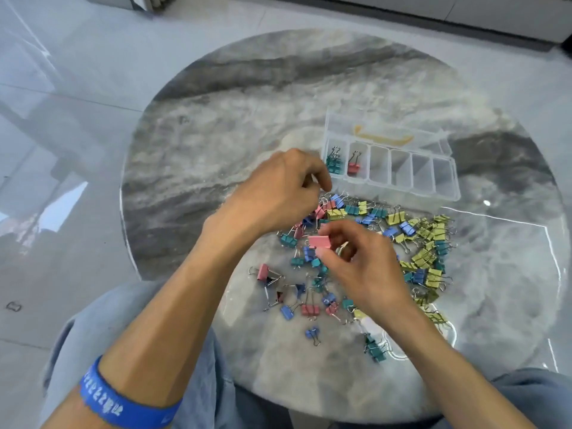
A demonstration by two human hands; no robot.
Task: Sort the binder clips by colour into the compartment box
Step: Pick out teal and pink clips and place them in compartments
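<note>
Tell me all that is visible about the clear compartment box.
The compartment box is clear plastic, long and narrow, with six compartments in a row. Its lid stands open behind. The leftmost compartment holds teal clips, the next one a pink clip; the other four look empty. It rests on the marble table, beyond the loose clips.

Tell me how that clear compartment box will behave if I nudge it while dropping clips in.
The compartment box looks like thin clear plastic holding only a few clips, so it is probably light and may slide on the glossy table. Its open lid stands behind, which might make it tip backward.
</note>
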